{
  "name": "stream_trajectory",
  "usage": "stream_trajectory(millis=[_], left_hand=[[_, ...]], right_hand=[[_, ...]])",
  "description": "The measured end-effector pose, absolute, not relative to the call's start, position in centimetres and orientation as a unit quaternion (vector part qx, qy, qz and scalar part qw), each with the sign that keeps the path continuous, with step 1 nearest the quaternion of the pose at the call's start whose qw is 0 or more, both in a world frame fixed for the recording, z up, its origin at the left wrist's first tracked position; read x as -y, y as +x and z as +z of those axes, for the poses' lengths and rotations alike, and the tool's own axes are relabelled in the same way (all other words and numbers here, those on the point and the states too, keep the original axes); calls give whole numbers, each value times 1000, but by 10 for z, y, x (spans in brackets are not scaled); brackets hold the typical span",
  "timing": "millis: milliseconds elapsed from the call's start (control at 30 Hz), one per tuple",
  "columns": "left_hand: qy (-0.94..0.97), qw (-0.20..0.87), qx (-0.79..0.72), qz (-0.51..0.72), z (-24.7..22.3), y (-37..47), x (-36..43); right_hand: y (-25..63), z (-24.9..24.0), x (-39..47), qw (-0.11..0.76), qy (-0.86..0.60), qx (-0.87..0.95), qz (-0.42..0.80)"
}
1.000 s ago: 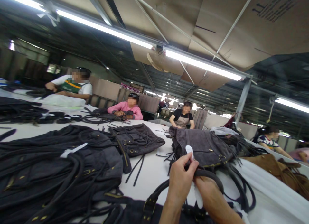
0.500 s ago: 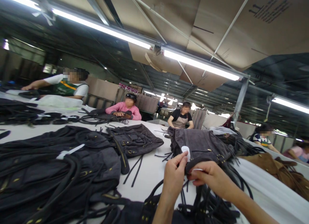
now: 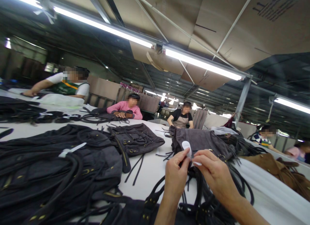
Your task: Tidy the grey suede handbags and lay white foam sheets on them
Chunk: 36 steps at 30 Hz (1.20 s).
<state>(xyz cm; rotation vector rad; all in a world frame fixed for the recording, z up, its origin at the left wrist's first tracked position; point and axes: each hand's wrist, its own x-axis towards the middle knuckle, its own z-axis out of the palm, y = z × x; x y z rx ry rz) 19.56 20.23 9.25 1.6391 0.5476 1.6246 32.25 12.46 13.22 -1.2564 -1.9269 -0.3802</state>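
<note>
A white rounded tag [image 3: 186, 147] stands up from the pinched fingers of my left hand [image 3: 175, 173]. Close on its right, my right hand [image 3: 215, 170] has its fingers pressed together on a small white piece [image 3: 197, 163], which is partly hidden. Black straps [image 3: 200, 186] hang and lie just below both hands. Beyond them rests a dark grey bag [image 3: 201, 139] with brass fittings. What joins the two white pieces is too small to make out.
Large black bags [image 3: 97, 166] with a white tie fill the left, and a smaller dark bag [image 3: 138, 139] lies behind. Brown bags [image 3: 273, 166] are at the right. Several people work around the white table [image 3: 138, 176].
My right hand has risen, its fingers now nearer my left fingertips. The black strap that was between my hands has dropped from there. The white tag is slightly higher.
</note>
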Motion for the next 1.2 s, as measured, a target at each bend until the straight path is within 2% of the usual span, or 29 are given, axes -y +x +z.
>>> stream_trajectory(millis=[67,167,367,500,867,1200], left_hand=[[645,371,-210,635,91,197,-201],[670,351,-191,626,92,198,-197],[686,335,-162,626,100,199,-188],[652,361,-201,635,97,202,-191],[662,369,-179,628,98,196,-190],[662,315,-158,662,95,197,-193]], right_hand=[[326,136,-134,446,-540,712,-53],[334,138,-146,457,-577,676,43],[338,142,-146,488,-531,667,188],[333,143,-143,506,-558,626,203],[322,152,-140,500,-542,599,312],[315,143,-142,561,-527,566,295]])
